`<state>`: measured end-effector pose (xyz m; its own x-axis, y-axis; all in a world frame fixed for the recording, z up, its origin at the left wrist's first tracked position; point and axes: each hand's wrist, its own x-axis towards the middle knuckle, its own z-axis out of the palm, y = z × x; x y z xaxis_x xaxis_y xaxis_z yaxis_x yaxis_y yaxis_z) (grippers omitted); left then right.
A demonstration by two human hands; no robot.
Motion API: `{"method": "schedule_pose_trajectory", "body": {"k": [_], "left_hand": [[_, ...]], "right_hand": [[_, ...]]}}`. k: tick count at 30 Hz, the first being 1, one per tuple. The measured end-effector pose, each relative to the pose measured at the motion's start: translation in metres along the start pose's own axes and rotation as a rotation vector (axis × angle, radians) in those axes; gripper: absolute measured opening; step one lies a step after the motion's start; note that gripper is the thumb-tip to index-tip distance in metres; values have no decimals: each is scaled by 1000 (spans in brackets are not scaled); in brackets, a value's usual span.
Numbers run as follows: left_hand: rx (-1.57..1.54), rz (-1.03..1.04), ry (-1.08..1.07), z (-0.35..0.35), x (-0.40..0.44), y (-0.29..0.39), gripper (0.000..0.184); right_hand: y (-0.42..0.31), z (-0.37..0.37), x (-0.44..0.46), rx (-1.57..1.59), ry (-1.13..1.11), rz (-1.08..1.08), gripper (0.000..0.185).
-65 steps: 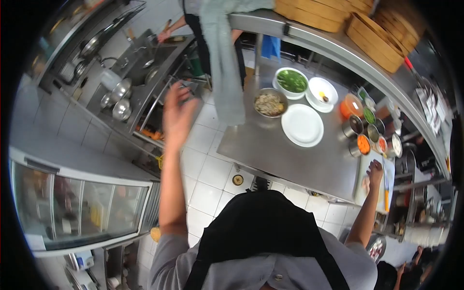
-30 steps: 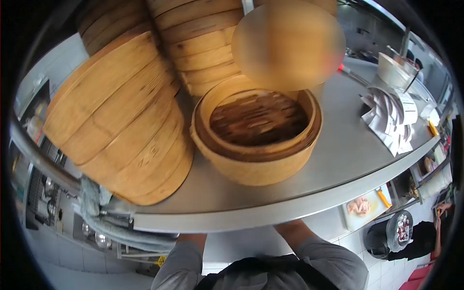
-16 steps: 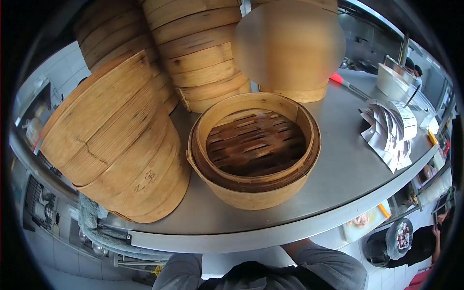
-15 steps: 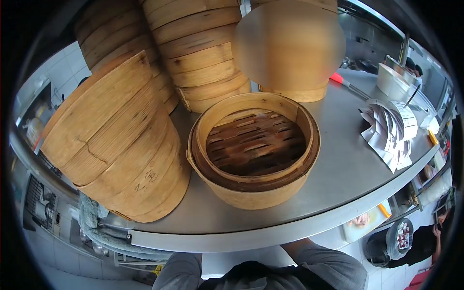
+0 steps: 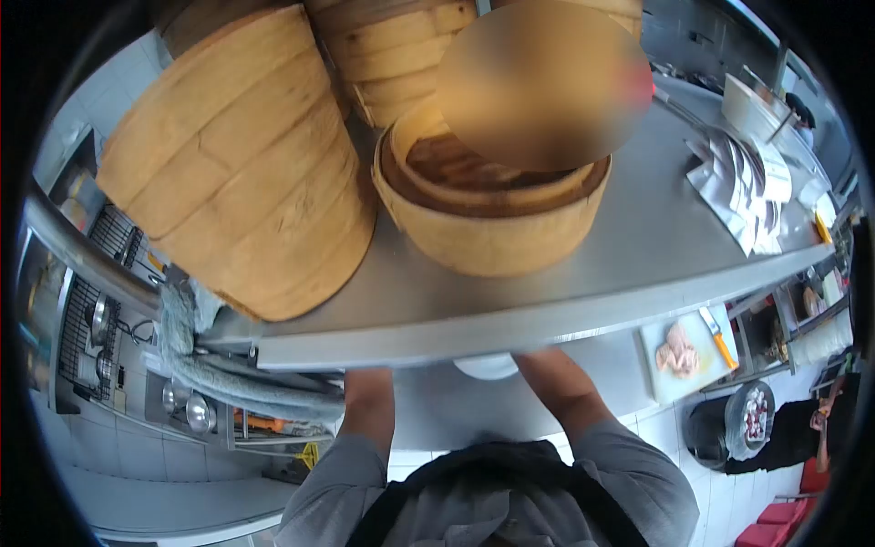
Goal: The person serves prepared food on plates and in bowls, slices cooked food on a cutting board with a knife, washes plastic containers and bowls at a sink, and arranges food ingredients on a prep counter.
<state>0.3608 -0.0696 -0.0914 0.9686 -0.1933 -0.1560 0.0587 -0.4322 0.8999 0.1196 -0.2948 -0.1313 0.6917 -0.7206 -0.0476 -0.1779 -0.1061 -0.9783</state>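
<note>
Both my forearms reach forward beneath the raised steel shelf (image 5: pixel 437 314), and its front edge hides my left hand and my right hand. Between the forearms, the rim of a white round dish (image 5: pixel 486 367) shows on the lower steel counter (image 5: pixel 437 401); whether a hand touches it I cannot tell. On the shelf above, a round bamboo steamer (image 5: pixel 510 242) stands with a smaller one nested inside it, slatted base visible. To its left rises a tilted-looking stack of bamboo steamers (image 5: pixel 246 173).
More bamboo steamer stacks (image 5: pixel 401 55) stand behind. Paper slips (image 5: pixel 743 187) and a white tub (image 5: pixel 752 105) are on the shelf's right. Below right, a cutting board (image 5: pixel 670 383) bears raw meat (image 5: pixel 677 354) and an orange-handled knife (image 5: pixel 720 342). A grey towel (image 5: pixel 246 387) hangs left. Another person's hand (image 5: pixel 820 417) shows far right.
The view has tipped downward, so the shelf and steamers sit higher in the picture. My forearms, the white dish and more of the lower counter have come into sight.
</note>
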Motion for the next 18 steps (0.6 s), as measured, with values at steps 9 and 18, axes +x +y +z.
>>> {"method": "schedule_pose_trajectory", "body": {"k": [9,18], "left_hand": [[-225,101,-380,4,-44,80,49],[-245,41,-995,-47,-233,116,58]], "right_hand": [[-158,-25,-133,503,-14,115,58],[-191,-73,-341,495,217,134,61]]}}
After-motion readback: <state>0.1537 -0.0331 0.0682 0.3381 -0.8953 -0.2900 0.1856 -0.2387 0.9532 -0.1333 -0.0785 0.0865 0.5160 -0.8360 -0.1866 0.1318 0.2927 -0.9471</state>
